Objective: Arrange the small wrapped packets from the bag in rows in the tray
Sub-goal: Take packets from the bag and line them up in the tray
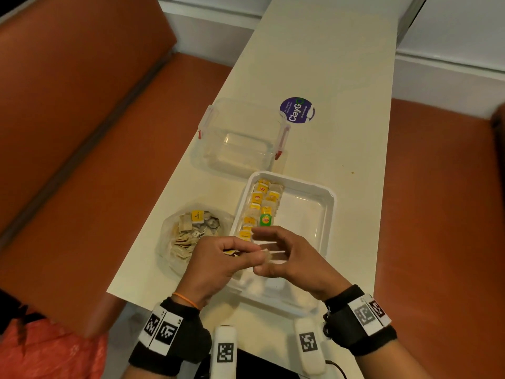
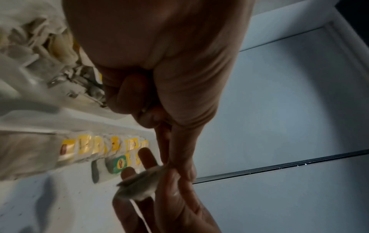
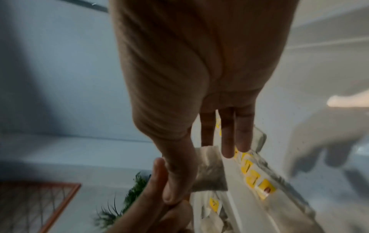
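Cream table (image 1: 314,64) between orange seats carries a white tray (image 1: 325,212), a clear bag (image 1: 166,242) of packets to its left and a clear lidded box (image 1: 240,132) behind. 2 rows of yellow-tagged packets (image 1: 259,203) line the tray's left side. Above its near end, the left hand (image 1: 216,261) and right hand (image 1: 289,258) meet on 1 packet (image 1: 266,255).

Left wrist: thumb and forefinger pinch that grey packet (image 2: 137,187).

Right wrist: thumb presses the packet (image 3: 209,170); 3 fingers (image 3: 227,135) stay straight.
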Available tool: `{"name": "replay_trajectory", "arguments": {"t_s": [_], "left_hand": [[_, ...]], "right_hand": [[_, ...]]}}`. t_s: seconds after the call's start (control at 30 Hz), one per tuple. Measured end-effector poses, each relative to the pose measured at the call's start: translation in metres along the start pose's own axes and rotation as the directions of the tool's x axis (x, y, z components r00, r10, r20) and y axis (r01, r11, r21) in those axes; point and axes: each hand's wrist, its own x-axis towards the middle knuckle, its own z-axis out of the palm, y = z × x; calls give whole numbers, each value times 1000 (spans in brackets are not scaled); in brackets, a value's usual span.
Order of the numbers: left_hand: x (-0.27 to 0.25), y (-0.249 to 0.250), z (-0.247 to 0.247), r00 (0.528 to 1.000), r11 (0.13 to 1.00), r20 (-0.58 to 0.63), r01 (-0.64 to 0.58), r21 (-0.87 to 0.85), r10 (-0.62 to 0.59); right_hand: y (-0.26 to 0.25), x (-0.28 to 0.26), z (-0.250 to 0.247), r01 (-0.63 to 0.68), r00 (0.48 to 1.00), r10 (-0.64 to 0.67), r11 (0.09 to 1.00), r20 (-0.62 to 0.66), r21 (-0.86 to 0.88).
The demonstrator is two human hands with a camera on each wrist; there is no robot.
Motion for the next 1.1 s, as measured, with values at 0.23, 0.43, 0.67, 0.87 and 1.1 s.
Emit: {"name": "replay_trajectory", "arguments": {"t_s": [0.23,0.43,0.67,0.87,1.1], "left_hand": [[4,-4,-3,999,998,-28,14,-64,-16],[5,-26,8,997,997,10,73,-9,-72],[17,-47,21,972,986,-169,167,-6,-165],[18,-53,14,943,971,-233,228,-63,-237],[13,-51,3,937,960,-225,241,-141,-268]], "right_hand": [[-2,7,-5,41,996,-50,992,-72,-121],[15,12,0,2,983,27,988,-182,153],[42,31,-3,-133,951,174,977,-257,169],[56,70,-10,-214,910,163,972,-380,-95],[58,93,-13,-259,911,154,935,-382,-241]]}}
